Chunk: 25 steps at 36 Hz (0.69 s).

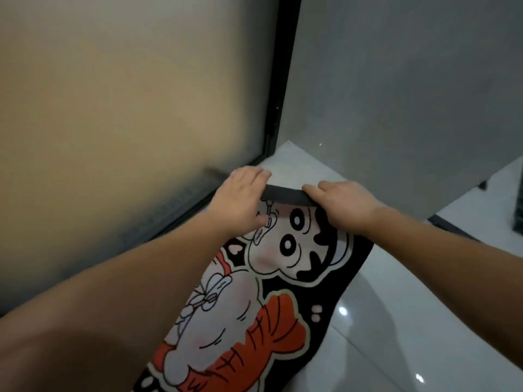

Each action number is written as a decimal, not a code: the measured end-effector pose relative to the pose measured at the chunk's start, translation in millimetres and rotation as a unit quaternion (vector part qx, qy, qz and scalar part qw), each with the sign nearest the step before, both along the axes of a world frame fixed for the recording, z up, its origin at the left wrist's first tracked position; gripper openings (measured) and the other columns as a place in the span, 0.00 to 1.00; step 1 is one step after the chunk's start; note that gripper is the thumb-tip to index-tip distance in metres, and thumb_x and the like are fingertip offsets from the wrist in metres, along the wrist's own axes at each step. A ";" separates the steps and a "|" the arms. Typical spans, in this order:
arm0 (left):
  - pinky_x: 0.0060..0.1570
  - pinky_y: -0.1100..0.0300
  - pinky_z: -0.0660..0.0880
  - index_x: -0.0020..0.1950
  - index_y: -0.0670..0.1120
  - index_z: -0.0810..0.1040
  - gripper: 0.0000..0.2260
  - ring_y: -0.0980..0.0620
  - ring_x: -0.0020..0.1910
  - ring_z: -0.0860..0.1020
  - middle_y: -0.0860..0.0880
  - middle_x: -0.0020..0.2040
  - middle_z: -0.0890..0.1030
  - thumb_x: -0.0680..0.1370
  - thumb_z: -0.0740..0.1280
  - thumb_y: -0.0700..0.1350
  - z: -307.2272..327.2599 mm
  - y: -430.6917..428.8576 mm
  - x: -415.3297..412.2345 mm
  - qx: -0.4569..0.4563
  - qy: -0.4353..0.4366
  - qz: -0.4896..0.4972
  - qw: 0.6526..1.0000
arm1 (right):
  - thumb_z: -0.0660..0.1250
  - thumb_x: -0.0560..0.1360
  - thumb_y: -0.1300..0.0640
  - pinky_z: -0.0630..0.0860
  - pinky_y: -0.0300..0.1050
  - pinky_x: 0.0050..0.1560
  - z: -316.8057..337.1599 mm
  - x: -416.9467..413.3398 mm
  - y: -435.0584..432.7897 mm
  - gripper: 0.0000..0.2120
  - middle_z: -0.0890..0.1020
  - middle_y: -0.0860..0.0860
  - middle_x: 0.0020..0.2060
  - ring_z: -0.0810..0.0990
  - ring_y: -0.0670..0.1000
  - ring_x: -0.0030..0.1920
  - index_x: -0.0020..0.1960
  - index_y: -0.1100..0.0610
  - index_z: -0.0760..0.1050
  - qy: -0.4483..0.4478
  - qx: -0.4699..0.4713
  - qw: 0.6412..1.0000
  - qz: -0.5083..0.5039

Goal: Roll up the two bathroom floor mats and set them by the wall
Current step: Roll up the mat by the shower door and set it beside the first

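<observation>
A long black floor mat (263,292) with a cartoon figure in white and orange lies flat on the glossy white floor, running from the bottom centre toward the far corner. Its far end is folded back toward me, showing a dark strip of underside (283,195). My left hand (240,199) grips the left part of that folded edge. My right hand (343,206) grips its right part. Only this one mat is in view.
A frosted glass door (127,108) in a black frame (280,89) stands along the mat's left side. A grey wall (396,89) closes the far corner. White floor tiles (410,321) lie to the right, with a dark object (518,210) at the right edge.
</observation>
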State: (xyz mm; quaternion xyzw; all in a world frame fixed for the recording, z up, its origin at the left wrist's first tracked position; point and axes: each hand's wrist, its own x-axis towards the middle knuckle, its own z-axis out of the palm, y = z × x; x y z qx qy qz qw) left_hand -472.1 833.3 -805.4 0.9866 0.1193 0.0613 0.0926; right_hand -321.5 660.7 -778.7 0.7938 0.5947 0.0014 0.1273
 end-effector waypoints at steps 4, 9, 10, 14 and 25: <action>0.67 0.50 0.63 0.64 0.48 0.72 0.27 0.46 0.66 0.70 0.48 0.63 0.75 0.68 0.69 0.58 22.8 9.3 6.9 0.019 0.037 -0.007 0.999 | 0.62 0.70 0.64 0.64 0.46 0.31 53.4 -9.5 -12.7 0.27 0.77 0.55 0.46 0.76 0.58 0.38 0.69 0.55 0.65 -0.045 0.054 0.991 0.117; 0.38 0.55 0.67 0.54 0.46 0.72 0.07 0.44 0.43 0.75 0.45 0.42 0.75 0.76 0.61 0.42 55.5 3.5 -9.2 -0.087 0.076 -0.002 0.993 | 0.57 0.76 0.51 0.68 0.44 0.39 74.0 -16.0 -11.2 0.27 0.74 0.51 0.54 0.76 0.54 0.47 0.73 0.50 0.56 -0.060 0.052 0.993 0.089; 0.37 0.55 0.66 0.55 0.45 0.71 0.08 0.44 0.41 0.74 0.45 0.42 0.74 0.77 0.59 0.40 59.0 3.3 -13.3 -0.072 0.076 -0.005 0.994 | 0.55 0.77 0.44 0.67 0.43 0.40 74.6 -18.0 -8.8 0.27 0.74 0.50 0.55 0.76 0.54 0.49 0.74 0.50 0.56 -0.059 0.053 0.993 0.082; 0.36 0.54 0.66 0.60 0.47 0.69 0.11 0.43 0.41 0.74 0.45 0.42 0.75 0.78 0.57 0.40 64.5 6.1 -26.2 -0.032 0.093 -0.023 0.995 | 0.49 0.78 0.40 0.71 0.46 0.39 73.0 -26.4 6.0 0.20 0.76 0.50 0.52 0.78 0.55 0.47 0.64 0.50 0.66 -0.060 0.036 0.995 0.072; 0.32 0.59 0.67 0.50 0.46 0.73 0.07 0.48 0.36 0.74 0.51 0.35 0.73 0.74 0.63 0.39 62.1 29.6 -58.9 -0.096 0.186 0.010 0.978 | 0.57 0.77 0.62 0.71 0.46 0.41 63.9 -35.5 4.9 0.25 0.78 0.53 0.51 0.77 0.55 0.45 0.72 0.50 0.58 -0.008 -0.026 0.996 0.088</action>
